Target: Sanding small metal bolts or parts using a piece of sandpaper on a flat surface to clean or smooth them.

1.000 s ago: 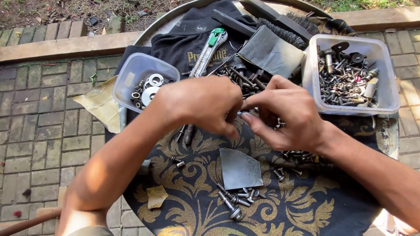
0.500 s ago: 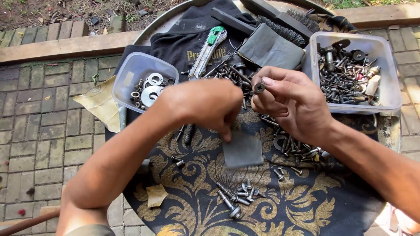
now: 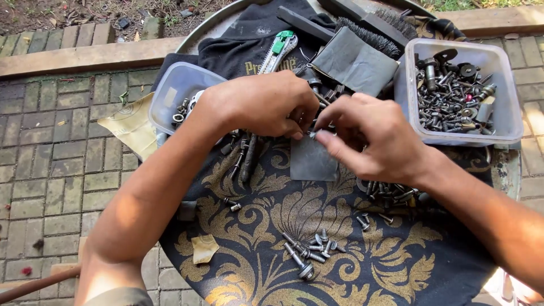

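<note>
Your left hand (image 3: 266,105) and right hand (image 3: 371,139) pinch a small bolt (image 3: 312,134) together, the bolt-filled clear tub (image 3: 513,122) at two o'clock and the washer tub (image 3: 170,90) at ten.

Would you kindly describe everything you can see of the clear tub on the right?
The clear plastic tub is rectangular with rounded corners, lidless and upright. It sits at the right edge of the round tray, heaped with dark and silvery bolts, screws and washers. A grey sheet lies against its left side. Neither hand touches it.

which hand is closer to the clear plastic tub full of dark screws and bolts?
Right. The right hand sits just left of the clear plastic tub of screws and bolts, apart from it. The left hand is farther left, over the black and gold patterned cloth.
</note>
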